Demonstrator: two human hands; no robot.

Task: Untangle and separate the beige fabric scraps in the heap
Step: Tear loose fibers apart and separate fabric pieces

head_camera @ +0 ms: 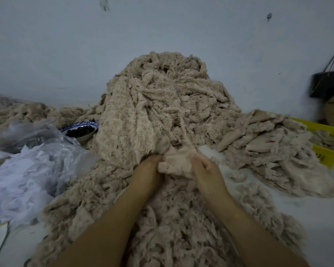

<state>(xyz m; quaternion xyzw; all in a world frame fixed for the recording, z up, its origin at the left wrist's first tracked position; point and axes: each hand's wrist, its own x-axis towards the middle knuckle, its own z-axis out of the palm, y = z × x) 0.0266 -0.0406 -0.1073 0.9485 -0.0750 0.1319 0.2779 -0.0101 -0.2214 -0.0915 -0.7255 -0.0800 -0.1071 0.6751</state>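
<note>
left grip [150, 167] and right grip [205, 169] clutched one beige scrap clump [174, 162] between them, the heap [162, 105] just beyond.

Tangled beige fabric scraps [162, 112] heaped against wall

Fuzzy matt cloth scraps [162, 105], glossy crinkled plastic sheet [33, 151] (translucent), glazed ceramic bowl [81, 130]

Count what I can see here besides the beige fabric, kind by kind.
Hands: 2, left hand and right hand, both gripping a beige clump
Yellow crates: 2
Bowl of dark pieces: 1
Clear plastic bag: 1
Black bag: 1
Total: 7
</note>
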